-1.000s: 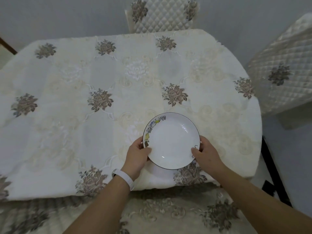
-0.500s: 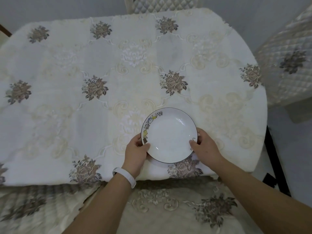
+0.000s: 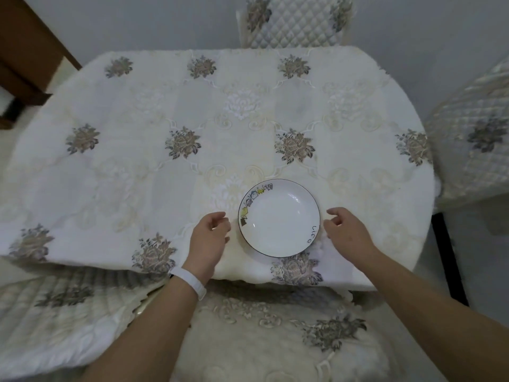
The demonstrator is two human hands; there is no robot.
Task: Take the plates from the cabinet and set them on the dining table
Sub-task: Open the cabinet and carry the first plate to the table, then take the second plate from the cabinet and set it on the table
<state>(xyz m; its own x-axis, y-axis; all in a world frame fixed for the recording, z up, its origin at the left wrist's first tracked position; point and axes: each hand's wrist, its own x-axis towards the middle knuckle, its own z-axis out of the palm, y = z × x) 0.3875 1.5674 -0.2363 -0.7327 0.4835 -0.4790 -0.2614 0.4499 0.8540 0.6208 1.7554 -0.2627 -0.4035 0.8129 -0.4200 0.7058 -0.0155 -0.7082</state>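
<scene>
Half a second ago both hands gripped the plate point(image 3: 278, 218); now it lies flat on the desk point(image 3: 137, 166) near the near edge, the left hand point(image 3: 210, 235) and right hand point(image 3: 347, 232) open and empty just beside its rim, so this plate seems placed.

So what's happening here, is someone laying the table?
Yes. A person is setting a dining table covered with a flowered cloth. One white plate with a dark rim lies flat near the table's near edge. The left hand and right hand are open on either side of it, not touching it. No other plates are on the table in view. Padded chairs stand around it.
</scene>
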